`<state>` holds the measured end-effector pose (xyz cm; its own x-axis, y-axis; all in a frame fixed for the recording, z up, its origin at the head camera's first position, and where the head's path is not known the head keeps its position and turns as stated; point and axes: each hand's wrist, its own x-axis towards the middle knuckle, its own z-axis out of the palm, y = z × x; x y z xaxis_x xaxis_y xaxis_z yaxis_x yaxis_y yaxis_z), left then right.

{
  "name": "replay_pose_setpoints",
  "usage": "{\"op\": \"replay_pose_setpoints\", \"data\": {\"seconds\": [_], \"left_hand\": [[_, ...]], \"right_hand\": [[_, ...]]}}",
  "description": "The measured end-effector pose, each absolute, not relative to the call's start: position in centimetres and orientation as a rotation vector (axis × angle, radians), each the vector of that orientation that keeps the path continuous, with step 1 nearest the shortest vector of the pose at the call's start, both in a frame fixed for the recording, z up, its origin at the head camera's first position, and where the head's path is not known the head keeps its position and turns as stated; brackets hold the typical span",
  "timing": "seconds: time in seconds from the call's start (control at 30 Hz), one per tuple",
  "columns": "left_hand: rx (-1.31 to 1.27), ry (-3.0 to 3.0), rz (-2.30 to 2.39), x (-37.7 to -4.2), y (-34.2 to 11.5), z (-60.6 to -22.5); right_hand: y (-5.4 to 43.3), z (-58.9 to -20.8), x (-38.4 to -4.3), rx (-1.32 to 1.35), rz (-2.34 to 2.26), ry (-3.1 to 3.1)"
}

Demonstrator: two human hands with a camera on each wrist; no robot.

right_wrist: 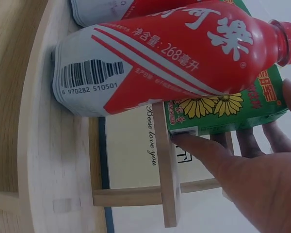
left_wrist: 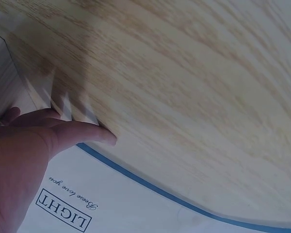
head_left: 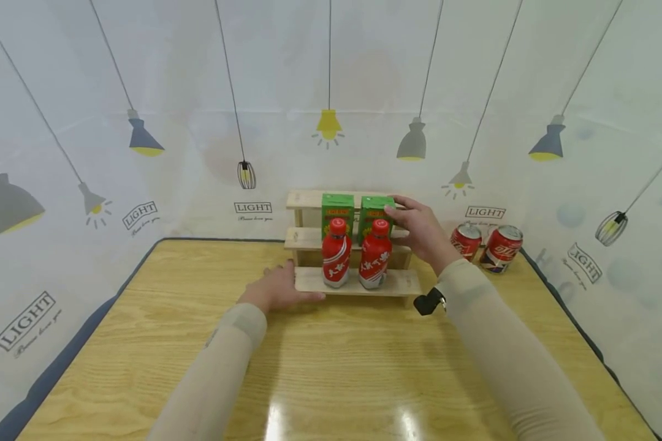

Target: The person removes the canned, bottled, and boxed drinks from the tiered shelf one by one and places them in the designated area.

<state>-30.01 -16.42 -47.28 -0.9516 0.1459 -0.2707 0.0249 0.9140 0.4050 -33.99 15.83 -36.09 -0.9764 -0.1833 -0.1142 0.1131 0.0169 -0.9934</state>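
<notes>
A small three-step wooden shelf [head_left: 395,283] stands at the back of the table. My left hand [head_left: 278,288] holds its lower left end, the thumb along the front of the bottom step; in the left wrist view the left hand [left_wrist: 24,155] hides most of that contact. My right hand [head_left: 421,231] grips the right green drink carton [head_left: 376,205] on the middle step, its fingers [right_wrist: 199,150] against the carton's side. The left green carton [head_left: 338,202] stands beside it. In front, on the bottom step, are two red-capped bottles, the left bottle [head_left: 336,254] and the right bottle [head_left: 375,257].
Two red drink cans, the nearer can [head_left: 501,250] and another can [head_left: 466,240], stand on the table right of the shelf, beyond my right forearm. A patterned white sheet [head_left: 198,122] rises behind the wooden table [head_left: 198,275] and along both sides.
</notes>
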Motion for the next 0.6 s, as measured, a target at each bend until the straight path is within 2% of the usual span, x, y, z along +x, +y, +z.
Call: {"op": "replay_pose_setpoints", "data": {"seconds": [0.6], "left_hand": [[0.129,2.786,0.564,-29.89,-16.45,-47.12]], "right_hand": [[15.46,-35.79,-33.40,-0.041,-2.106,2.122]]}}
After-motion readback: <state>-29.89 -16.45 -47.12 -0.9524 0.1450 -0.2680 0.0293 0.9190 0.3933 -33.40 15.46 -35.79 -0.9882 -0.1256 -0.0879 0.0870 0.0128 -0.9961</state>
